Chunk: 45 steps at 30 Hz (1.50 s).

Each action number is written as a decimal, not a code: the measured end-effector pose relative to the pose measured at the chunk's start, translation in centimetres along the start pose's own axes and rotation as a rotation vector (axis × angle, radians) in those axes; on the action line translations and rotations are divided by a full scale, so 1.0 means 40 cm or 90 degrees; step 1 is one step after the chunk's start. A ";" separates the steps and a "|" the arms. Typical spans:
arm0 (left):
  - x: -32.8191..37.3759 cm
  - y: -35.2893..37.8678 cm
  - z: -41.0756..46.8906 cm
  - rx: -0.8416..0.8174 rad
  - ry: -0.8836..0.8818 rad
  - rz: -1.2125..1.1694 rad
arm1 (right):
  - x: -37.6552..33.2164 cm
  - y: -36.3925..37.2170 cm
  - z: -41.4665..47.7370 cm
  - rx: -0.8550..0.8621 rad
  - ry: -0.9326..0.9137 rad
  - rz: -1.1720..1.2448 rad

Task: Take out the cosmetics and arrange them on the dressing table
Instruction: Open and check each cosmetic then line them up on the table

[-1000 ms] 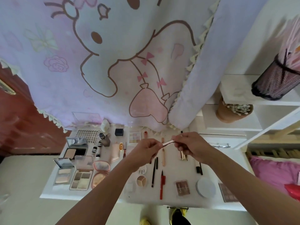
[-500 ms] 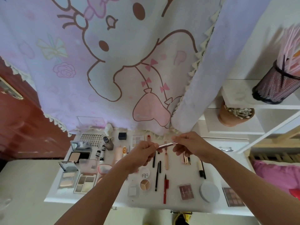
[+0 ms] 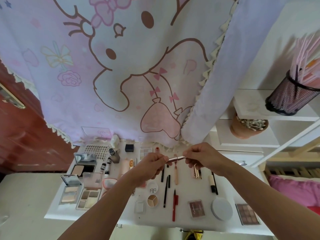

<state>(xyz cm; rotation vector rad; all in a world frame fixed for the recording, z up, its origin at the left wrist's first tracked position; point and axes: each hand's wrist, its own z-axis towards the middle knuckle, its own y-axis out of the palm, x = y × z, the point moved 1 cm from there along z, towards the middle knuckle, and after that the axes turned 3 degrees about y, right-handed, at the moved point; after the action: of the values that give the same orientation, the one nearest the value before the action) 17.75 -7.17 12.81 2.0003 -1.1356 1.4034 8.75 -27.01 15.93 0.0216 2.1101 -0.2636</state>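
Your left grip (image 3: 152,163), right grip (image 3: 202,156) both pinch slim tube (image 3: 175,158) (lip pen, perhaps) toward 12 o'clock; table (image 3: 199,222) mostly arranged, tube unplaced.

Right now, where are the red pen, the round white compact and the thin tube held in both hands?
red pen (image 3: 174,207): head view, middle of barrel.
round white compact (image 3: 221,209): head view, centre of lid.
thin tube (image 3: 175,159): head view, exposed middle.

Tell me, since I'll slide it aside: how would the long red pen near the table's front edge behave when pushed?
The red pen looks straight and slim, so probably stiff and light. Its barrel seems round and lies flat on the smooth table, so a sideways push would likely roll it, perhaps off the nearby front edge.
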 end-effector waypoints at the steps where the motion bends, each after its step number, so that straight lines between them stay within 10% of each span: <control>1: 0.000 0.003 0.000 0.000 -0.002 -0.002 | 0.001 -0.004 -0.002 -0.003 -0.008 -0.006; 45: -0.072 0.062 0.014 -0.049 -0.005 -0.008 | 0.087 -0.072 0.012 0.059 0.088 0.145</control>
<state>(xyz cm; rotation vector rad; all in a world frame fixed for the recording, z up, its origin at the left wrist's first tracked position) 15.62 -7.91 9.70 1.9571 -1.1615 1.3268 6.98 -30.21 13.25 0.3412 2.2078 -0.2284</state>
